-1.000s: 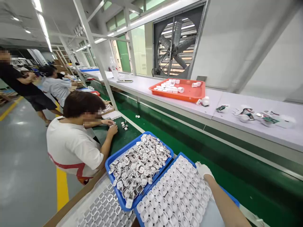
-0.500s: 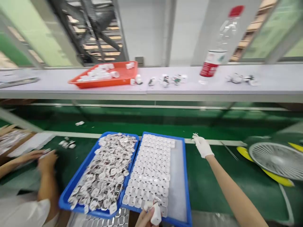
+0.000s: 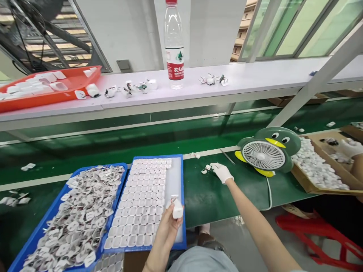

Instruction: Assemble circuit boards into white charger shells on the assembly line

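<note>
My left hand (image 3: 167,223), bare, grips a white plastic casing (image 3: 177,209) with thin wires at its top, above the right side of a blue tray (image 3: 185,226) lined with rows of white casings (image 3: 138,200). On the green bench, my right hand (image 3: 222,173) wears a white glove. Its fingertips are pinched at a small white part with dark wires (image 3: 208,167); the exact grip is partly hidden. A similar small white piece (image 3: 203,171) lies just beside it, and another wired piece (image 3: 195,155) is farther back on the pale strip.
A second blue tray (image 3: 124,168) heaped with small wired parts stands left. A green penguin-shaped fan (image 3: 292,145) and tweezers (image 3: 227,156) are at right. The shelf holds a water bottle (image 3: 174,56) and an orange tray (image 3: 85,81). A co-worker's gloved hand (image 3: 350,147) is far right.
The view has swung right, bringing the whole fan and the right-hand box into sight. My left hand has lifted the casing farther forward over the tray; my right hand stays low on the bench.
</note>
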The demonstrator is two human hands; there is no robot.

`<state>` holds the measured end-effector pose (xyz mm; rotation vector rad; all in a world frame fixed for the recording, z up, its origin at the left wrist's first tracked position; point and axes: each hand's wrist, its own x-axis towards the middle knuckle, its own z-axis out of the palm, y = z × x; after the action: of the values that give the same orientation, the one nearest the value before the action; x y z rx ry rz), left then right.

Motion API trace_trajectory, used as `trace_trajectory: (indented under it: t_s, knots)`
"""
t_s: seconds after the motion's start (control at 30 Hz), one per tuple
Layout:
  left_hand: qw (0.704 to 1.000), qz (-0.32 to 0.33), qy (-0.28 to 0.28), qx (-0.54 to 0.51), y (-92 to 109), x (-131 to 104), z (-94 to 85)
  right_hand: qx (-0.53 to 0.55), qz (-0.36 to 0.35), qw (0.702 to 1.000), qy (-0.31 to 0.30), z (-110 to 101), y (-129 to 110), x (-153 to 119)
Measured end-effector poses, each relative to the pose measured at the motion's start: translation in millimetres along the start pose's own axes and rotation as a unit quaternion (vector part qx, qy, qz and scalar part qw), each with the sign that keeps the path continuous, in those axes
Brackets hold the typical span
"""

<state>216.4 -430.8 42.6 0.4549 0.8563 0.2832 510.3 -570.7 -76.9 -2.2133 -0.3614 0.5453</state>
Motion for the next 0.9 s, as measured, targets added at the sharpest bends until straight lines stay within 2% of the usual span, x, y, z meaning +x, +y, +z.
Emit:
trace_trajectory:
  t_s: [0.1,0.17,0.23,0.37,0.53,0.63,0.7,0.9]
  knots:
    - [0.999,0.011,-0.007,-0.041,-20.7,3.5,35.4,-0.055,0.001,0.998,-0.006,-24.4,16.0,2.1]
    - [0.997,0.019,-0.009,-0.068,-31.2,1.2,52.2,-0.085,-0.004,0.996,-0.014,-26.3,19.3,-1.8]
    - [0.995,0.028,-0.009,-0.092,-38.4,-3.7,63.9,-0.107,-0.011,0.994,-0.022,-19.6,17.2,-7.0]
    - [0.991,0.050,-0.008,-0.123,-42.4,-14.2,75.3,-0.118,-0.007,0.992,-0.035,-7.0,9.1,-14.5]
    - [0.988,0.074,-0.020,-0.133,-29.7,-17.9,79.4,-0.061,0.030,0.997,-0.039,-14.6,6.0,-30.1]
    - [0.989,0.073,-0.035,-0.128,-18.7,-17.6,84.1,0.021,0.029,0.999,-0.022,-20.8,-6.7,-54.9]
    - [0.989,0.067,-0.050,-0.122,-12.1,-19.4,89.0,0.089,0.011,0.996,-0.007,-24.8,-24.7,-77.8]
    - [0.991,0.024,-0.078,-0.102,-0.5,-30.6,101.8,0.263,-0.086,0.961,0.022,-43.3,-88.1,-171.5]
